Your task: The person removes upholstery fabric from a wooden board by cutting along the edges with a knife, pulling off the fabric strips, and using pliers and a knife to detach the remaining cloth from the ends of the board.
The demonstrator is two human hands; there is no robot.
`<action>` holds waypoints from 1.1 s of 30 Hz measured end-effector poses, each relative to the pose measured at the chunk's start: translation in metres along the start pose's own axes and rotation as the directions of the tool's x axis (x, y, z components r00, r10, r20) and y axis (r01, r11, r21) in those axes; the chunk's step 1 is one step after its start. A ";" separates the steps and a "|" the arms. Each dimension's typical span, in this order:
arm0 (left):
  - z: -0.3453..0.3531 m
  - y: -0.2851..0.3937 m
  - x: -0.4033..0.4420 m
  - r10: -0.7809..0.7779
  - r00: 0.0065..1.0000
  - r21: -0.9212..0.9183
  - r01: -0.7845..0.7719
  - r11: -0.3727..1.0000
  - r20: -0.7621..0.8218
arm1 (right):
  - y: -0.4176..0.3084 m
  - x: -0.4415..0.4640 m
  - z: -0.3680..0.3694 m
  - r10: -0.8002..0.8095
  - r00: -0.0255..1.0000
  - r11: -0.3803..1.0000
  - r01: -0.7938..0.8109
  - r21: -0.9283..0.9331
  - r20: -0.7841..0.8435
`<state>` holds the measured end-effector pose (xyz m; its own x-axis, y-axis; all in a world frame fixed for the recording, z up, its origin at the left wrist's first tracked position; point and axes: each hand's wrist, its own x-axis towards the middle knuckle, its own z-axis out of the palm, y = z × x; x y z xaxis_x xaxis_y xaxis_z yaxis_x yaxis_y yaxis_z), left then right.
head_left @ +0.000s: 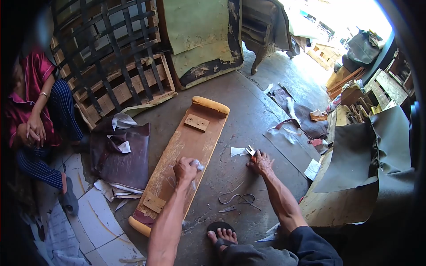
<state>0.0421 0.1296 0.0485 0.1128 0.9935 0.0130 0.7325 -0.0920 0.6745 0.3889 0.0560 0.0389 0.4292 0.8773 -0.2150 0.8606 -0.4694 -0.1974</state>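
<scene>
My left hand (184, 171) is closed around a wad of white fluffy material (198, 165), just above a long wooden board (177, 146). The board lies on the floor, with yellow foam padding (212, 105) at its ends and small wooden blocks (197, 123) fixed on it. Low over the floor to the right, my right hand (262, 164) grips pliers (251, 150) with orange-red handles, jaws pointing away from me. A white paper scrap (238, 151) lies beside the jaws. Between my foot and the right hand rest black-handled scissors (239, 199) and a small pointed blade (227, 209).
At the left sits a person in a maroon shirt (37, 95), hands together. Folded dark leather (122, 155) lies near them. A webbed wooden frame (115, 48) and a green padded panel (202, 37) stand behind. Leather scraps (301, 115) and a grey sheet (346, 155) are at right.
</scene>
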 end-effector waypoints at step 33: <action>0.015 -0.038 -0.011 -0.077 0.991 -0.305 0.106 0.947 0.106 | -0.122 -0.106 0.068 -0.526 0.848 0.826 0.526 0.202 -0.055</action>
<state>0.0231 0.1210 0.0114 0.1267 0.9850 -0.1170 0.5008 0.0383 0.8647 0.2200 0.0136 0.0205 -0.0736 0.9970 -0.0255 0.8813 0.0530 -0.4696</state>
